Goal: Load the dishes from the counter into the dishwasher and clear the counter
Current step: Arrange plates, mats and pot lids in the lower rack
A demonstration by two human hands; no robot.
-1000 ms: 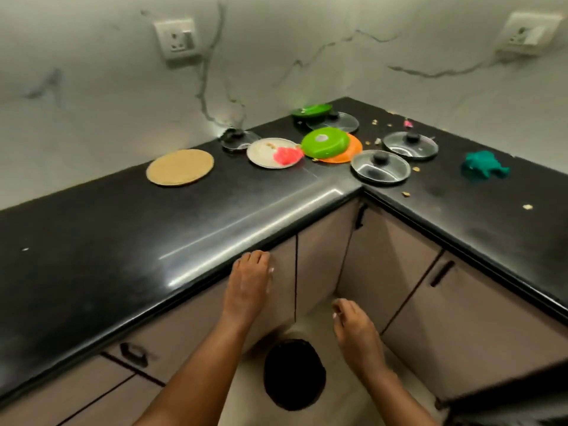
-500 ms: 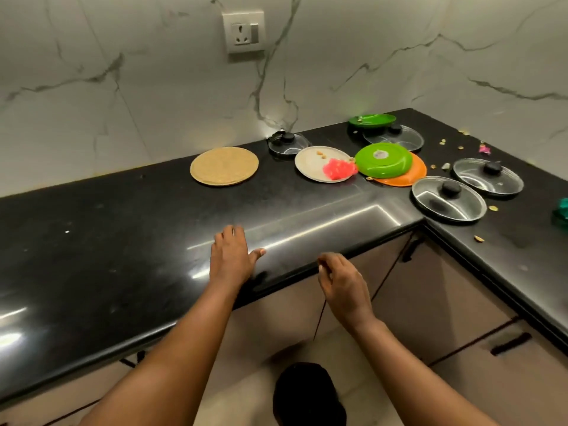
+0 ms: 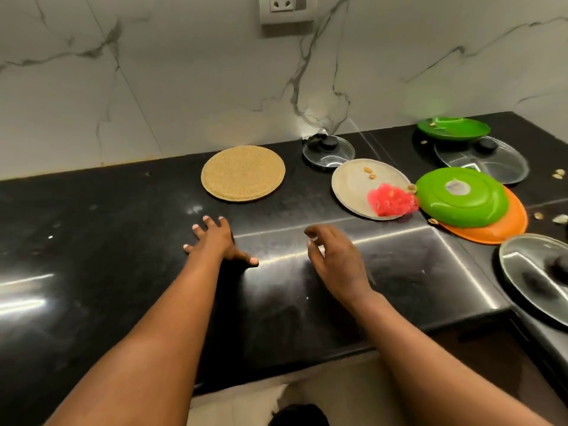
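Dishes lie along the back of the black counter [image 3: 92, 272]. A tan round plate [image 3: 242, 172] sits left of a small glass lid [image 3: 328, 152]. A beige plate [image 3: 359, 186] carries crumbs and a pink scrubber [image 3: 392, 199]. An upturned green plate [image 3: 461, 196] rests on an orange plate [image 3: 510, 224]. Farther back are a green plate [image 3: 453, 128] and a large glass lid [image 3: 482, 159]. Another glass lid [image 3: 538, 275] is cut off at the right. My left hand [image 3: 215, 241] lies with fingers spread just below the tan plate. My right hand [image 3: 335, 259] hovers with loosely curled fingers, holding nothing.
A marble wall with a socket [image 3: 285, 9] backs the counter. Crumbs [image 3: 559, 173] are scattered at the far right, where the counter turns a corner. Pale floor [image 3: 353, 392] and a dark round object [image 3: 298, 415] show below the counter's front edge.
Both hands have risen from the counter's front edge and reached forward over the counter toward the plates. The view has moved closer and to the left.
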